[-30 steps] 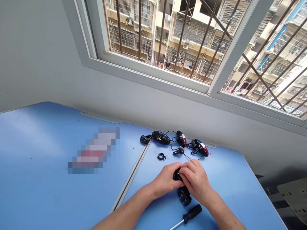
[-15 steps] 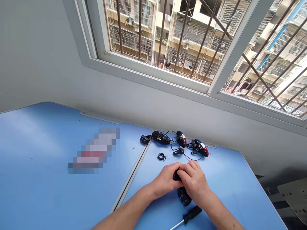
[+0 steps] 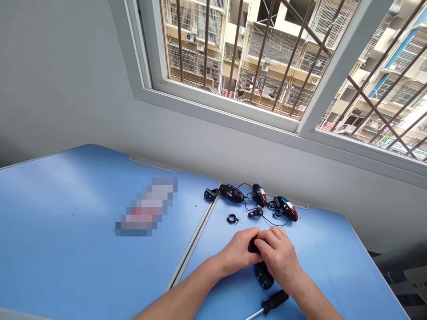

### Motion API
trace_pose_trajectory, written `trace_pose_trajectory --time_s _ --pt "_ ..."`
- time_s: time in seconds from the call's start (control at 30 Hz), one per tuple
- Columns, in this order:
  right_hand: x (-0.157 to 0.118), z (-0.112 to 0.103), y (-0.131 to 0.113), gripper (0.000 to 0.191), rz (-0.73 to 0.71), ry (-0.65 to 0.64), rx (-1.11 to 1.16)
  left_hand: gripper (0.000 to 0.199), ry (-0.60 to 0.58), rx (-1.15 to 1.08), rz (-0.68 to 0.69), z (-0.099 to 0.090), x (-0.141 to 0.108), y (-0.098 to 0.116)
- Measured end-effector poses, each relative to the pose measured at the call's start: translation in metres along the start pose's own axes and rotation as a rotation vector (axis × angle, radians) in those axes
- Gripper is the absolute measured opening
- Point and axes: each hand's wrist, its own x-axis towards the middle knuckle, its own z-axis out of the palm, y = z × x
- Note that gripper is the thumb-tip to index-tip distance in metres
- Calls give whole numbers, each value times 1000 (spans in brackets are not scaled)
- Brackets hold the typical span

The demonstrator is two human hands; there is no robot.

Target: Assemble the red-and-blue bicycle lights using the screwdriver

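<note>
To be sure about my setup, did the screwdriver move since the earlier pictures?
No. The screwdriver keeps its place relative to the black clamp ring; both shift right together, so only the head camera moved.

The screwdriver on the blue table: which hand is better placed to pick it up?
Probably the right hand: it sits just above the screwdriver's black handle, while the left hand lies farther off.

You receive bright daylight from the steel-barred glass window (image 3: 230,53), with soft glare across the blue tabletop (image 3: 63,186); a pixelated rectangular patch (image 3: 147,206) hides detail.
</note>
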Motion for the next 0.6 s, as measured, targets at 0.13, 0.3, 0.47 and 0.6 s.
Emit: trace_pose_trajectory --time_s 0.13,0.3,0.47,0.6 --pt "1 0 0 26 0 5 -9 17 -9 -14 7 0 0 1" --pt "1 0 -1 28 -11 17 -21 16 -8 -21 7 -1 0 3" --pt "0 1 -2 26 -10 7 -22 17 -4 -18 2 -1 0 3" --pt "-1 2 -2 25 -11 18 -14 16 -5 -9 -7 -1 0 4"
